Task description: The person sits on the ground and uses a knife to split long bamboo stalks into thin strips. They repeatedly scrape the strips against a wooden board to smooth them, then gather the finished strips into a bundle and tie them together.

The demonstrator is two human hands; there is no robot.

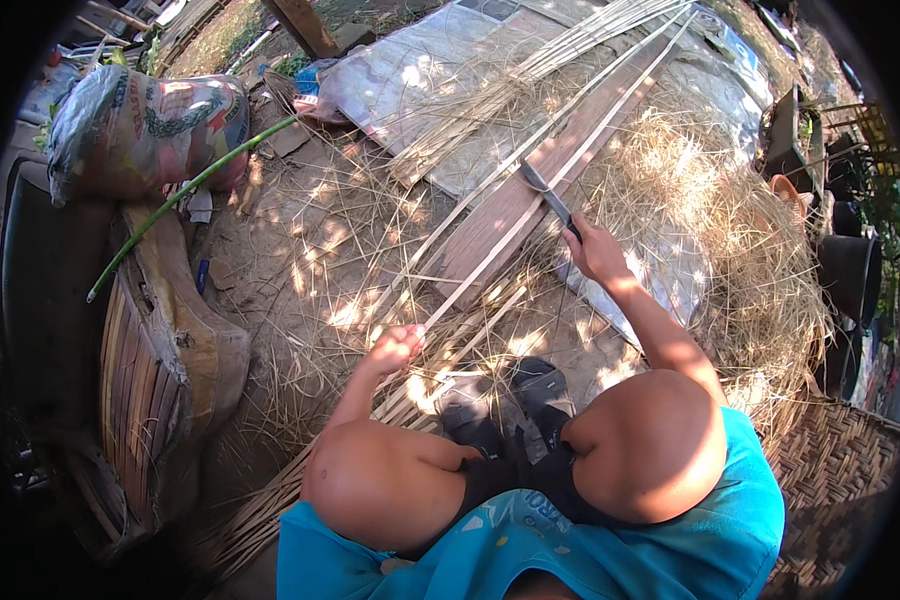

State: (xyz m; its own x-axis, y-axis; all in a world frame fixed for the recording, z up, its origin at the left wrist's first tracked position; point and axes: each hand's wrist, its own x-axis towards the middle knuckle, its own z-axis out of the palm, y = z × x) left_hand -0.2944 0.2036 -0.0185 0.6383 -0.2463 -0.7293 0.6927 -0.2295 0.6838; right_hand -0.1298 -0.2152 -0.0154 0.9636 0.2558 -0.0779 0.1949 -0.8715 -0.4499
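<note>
My left hand [397,347] is closed around the near end of a long, pale bamboo strip [489,261]. The strip runs away from me along a flat brown wooden plank [475,232]. In my right hand [599,252] is the handle of a knife [548,191]. Its blade lies over the strip, partway along the plank; whether it cuts into the strip I cannot tell. Other long strips [450,222] lie along the plank's left side, and more pale strips [260,515] are spread on the ground beside my left leg.
Thin curled shavings [740,230] are heaped to the right of the plank. A bundle of strips [530,80] rests on a pale sheet [390,80] at the back. At left are a stuffed sack [150,130], a green stalk [190,188] and a worn wooden seat [190,340]. A woven mat [830,470] lies lower right.
</note>
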